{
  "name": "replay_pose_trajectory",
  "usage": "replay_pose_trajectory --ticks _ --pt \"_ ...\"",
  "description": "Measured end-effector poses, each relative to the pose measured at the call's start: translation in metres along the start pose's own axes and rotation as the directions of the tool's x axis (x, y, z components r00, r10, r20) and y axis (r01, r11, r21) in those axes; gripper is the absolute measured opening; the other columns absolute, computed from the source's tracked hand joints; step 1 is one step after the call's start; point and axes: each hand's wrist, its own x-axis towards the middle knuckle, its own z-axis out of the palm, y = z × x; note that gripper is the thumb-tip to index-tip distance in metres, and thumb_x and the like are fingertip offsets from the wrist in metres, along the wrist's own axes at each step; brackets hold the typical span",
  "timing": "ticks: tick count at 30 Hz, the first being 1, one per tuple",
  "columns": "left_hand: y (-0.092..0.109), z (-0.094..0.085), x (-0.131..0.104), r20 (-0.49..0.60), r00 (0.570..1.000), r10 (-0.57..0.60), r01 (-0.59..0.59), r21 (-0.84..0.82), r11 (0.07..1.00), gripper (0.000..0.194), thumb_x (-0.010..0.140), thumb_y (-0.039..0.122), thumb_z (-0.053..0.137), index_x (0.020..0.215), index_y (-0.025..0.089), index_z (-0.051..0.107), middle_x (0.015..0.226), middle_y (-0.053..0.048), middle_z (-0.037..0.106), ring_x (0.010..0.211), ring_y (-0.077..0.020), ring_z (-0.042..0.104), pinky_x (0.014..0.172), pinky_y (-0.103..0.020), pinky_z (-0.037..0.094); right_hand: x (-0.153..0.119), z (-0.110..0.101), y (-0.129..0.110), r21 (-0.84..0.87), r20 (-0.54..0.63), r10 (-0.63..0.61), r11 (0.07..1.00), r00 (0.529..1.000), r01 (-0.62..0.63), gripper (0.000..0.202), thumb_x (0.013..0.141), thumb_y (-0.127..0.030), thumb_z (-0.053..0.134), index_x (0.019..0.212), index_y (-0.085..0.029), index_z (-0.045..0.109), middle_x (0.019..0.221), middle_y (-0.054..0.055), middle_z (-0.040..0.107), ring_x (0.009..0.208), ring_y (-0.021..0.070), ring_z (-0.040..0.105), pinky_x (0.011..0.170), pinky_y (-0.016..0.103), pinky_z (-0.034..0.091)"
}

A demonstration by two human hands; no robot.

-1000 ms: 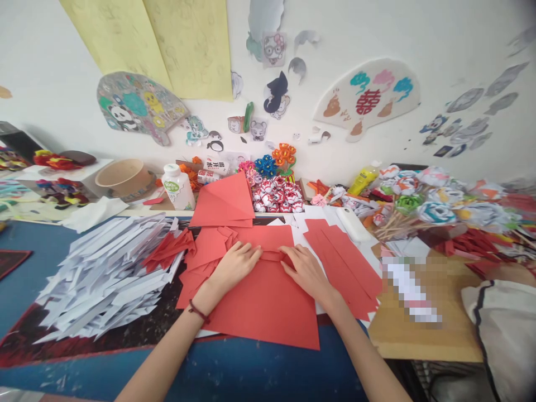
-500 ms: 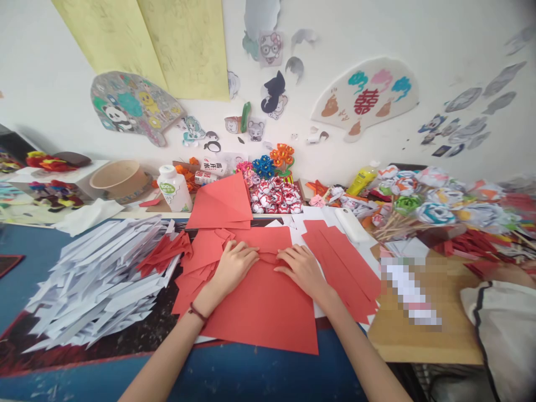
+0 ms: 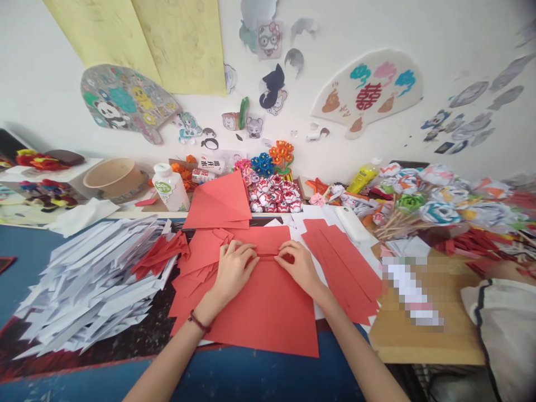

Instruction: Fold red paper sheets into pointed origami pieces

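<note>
Between my hands lies a narrow folded strip of red paper (image 3: 267, 257), resting over a large red sheet (image 3: 272, 312). My left hand (image 3: 238, 265) pinches the strip's left end. At its right end, my right hand (image 3: 298, 265) grips it between thumb and fingers. Smaller red paper pieces (image 3: 196, 265) overlap in a pile left of my left hand. To the right of my right hand, long red sheets (image 3: 339, 268) lie over white paper. Several folded red strips (image 3: 163, 254) sit on a heap of folded white paper pieces (image 3: 100, 279).
A white bottle (image 3: 171, 188), a round tan bowl (image 3: 112, 176) and paper flowers (image 3: 276, 192) line the back edge. At right, stick-mounted paper flowers (image 3: 439, 212) spread behind a wooden surface (image 3: 419, 340). A person's pale clothing (image 3: 508, 329) shows at the right edge.
My fingers have curled more tightly around the ends of the red strip, which now looks narrower. Both hands stay in nearly the same place; the view has shifted slightly.
</note>
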Motion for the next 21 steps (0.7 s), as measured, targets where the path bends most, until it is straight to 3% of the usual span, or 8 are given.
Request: replay_pose_trajectory --ticks 6,13,17,21 --pt "0.002 0.007 0.004 -0.014 0.996 -0.092 0.092 -0.05 0.995 0.01 0.087 0.02 0.056 0.077 0.021 0.06 0.12 -0.001 0.064 0.107 -0.0239 0.047 0.091 -0.043 0.031 0.005 0.002 0.003 0.114 0.018 0.081 0.99 0.997 -0.082 0.01 0.078 -0.017 0.069 0.069 -0.021 0.065 0.091 0.002 0.059 0.084 0.018 0.059 0.078 0.032 0.044" --pt "0.002 0.011 0.004 -0.018 0.989 -0.146 0.145 -0.043 0.988 0.005 0.085 0.019 0.058 0.081 0.021 0.061 0.122 -0.003 0.062 0.109 -0.0245 0.047 0.091 -0.044 0.033 0.006 0.001 0.005 0.112 0.008 0.153 0.982 0.988 -0.153 0.013 0.072 -0.017 0.07 0.074 -0.021 0.058 0.086 0.0 0.053 0.078 0.0171 0.054 0.072 0.03 0.042" --pt "0.006 0.005 0.004 -0.007 1.0 -0.018 0.019 0.076 0.997 0.026 0.087 0.014 0.052 0.104 0.029 0.066 0.136 -0.003 0.054 0.116 -0.0268 0.045 0.091 -0.047 0.032 0.008 0.0 0.004 0.107 0.022 0.181 0.977 0.983 -0.183 0.019 0.069 -0.013 0.069 0.079 -0.021 0.054 0.086 -0.001 0.051 0.075 0.0166 0.051 0.069 0.029 0.041" --pt "0.004 0.002 0.001 0.103 0.985 0.138 -0.154 0.177 0.972 0.048 0.082 0.004 0.05 0.106 0.041 0.07 0.144 0.003 0.047 0.123 -0.0304 0.042 0.095 -0.053 0.029 0.009 0.0 0.003 0.101 0.044 0.191 0.976 0.981 -0.194 0.02 0.068 -0.012 0.068 0.078 -0.021 0.054 0.086 0.0 0.05 0.076 0.0168 0.051 0.07 0.03 0.041"
